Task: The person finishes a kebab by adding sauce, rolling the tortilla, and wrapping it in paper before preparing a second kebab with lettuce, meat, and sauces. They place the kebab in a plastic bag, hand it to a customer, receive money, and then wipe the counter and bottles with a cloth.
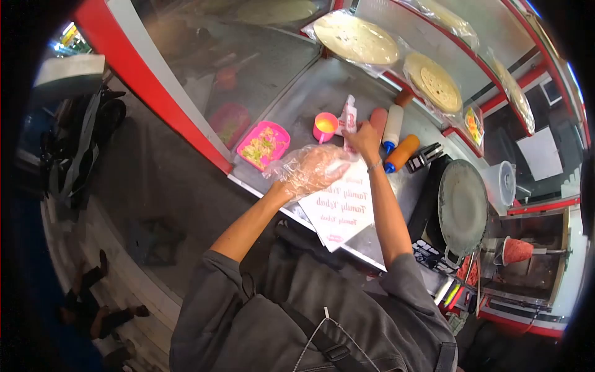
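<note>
My left hand (313, 166) wears a clear plastic glove and is curled over the top of a white paper sheet (339, 209) printed "Family Kebab". Something white shows between its thumb and fingers, but I cannot make out what. My bare right hand (364, 140) is closed at the near end of a white paper wrapper (349, 121) with red print, its fingertips partly hidden. Left of that wrapper stands a pink cup (325, 127) with yellow contents. A pink tray (273, 131) of shredded vegetables sits beyond my left hand.
Squeeze bottles, one white (392, 124) and one orange (403, 152), lie right of my right hand. A round griddle pan (463, 204) and a lidded clear tub (499, 183) are farther right. Flatbreads (356, 38) in plastic rest above. Red meat (517, 251) sits on a spit.
</note>
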Tool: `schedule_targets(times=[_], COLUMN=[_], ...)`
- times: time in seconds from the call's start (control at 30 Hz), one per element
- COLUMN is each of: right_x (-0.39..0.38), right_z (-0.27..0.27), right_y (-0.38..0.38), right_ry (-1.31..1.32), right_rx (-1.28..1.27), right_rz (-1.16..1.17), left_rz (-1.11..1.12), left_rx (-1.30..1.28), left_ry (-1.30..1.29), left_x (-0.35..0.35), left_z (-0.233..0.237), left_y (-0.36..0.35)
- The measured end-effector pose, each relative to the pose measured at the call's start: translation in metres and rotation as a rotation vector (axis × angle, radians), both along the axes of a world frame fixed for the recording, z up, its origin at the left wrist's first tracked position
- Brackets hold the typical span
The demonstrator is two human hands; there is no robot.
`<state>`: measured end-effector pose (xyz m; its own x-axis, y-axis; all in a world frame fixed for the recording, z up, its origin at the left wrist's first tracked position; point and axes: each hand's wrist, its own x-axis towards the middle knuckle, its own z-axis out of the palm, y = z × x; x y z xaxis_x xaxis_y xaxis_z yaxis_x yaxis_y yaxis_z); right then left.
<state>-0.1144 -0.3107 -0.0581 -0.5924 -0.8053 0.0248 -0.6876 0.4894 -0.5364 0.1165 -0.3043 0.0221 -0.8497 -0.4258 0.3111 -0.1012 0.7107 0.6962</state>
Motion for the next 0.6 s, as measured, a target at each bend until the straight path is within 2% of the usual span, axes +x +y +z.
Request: schedule_targets(times=[0.03,0.07,0.1,0.17,0.2,0.23,0.3,0.4,0.47,0.5,0.57,0.6], right_x=[-0.007,-0.012,-0.019,-0.034,-0.040,-0.039,-0.036,-0.030,-0.028,-0.031,-0.040,-0.041], right_z=[-0.001,-0.004,-0.011,-0.035,-0.046,-0.043,-0.042,-0.044,-0.042,-0.042,-0.041,-0.040], right_y=[-0.023,-0.047,-0.068,-0.097,-0.106,-0.111,-0.097,-0.080,-0.073,-0.070,-0.058,-0.052], right_ry=[0.005,-0.031,-0.065,-0.128,-0.285,-0.443,-0.522,-0.431,-0.717,-0.715,-0.620,-0.626], right_rx=[-0.003,0.006,0.012,-0.010,-0.105,-0.200,-0.293,-0.360,-0.354,-0.355,-0.327,-0.319], right_rz=[-0.007,-0.002,0.002,0.006,-0.031,-0.070,-0.056,-0.142,-0.090,-0.102,0.208,0.199], left_rz=[0.090,0.125,0.115,0.349,0.357,0.347,0.534,0.501,0.483,0.430,0.373,0.355], left_rx=[0.068,0.012,0.010,-0.129,-0.076,-0.073,-0.077,-0.077,-0.069,-0.061,-0.044,-0.016], left_ry=[0.009,-0.096,-0.090,0.035,0.030,0.031,0.052,0.054,0.034,0.026,0.012,-0.001], left_x=[0.001,0.001,0.001,0.003,-0.001,-0.005,-0.019,-0.046,-0.056,-0.056,-0.061,-0.064], left_z=[0.007,-0.004,-0.015,-0.045,-0.071,-0.076,-0.088,-0.112,-0.120,-0.121,-0.123,-0.128], left_y=[-0.010,-0.024,-0.032,-0.040,-0.051,-0.060,-0.072,-0.096,-0.107,-0.114,-0.125,-0.130])
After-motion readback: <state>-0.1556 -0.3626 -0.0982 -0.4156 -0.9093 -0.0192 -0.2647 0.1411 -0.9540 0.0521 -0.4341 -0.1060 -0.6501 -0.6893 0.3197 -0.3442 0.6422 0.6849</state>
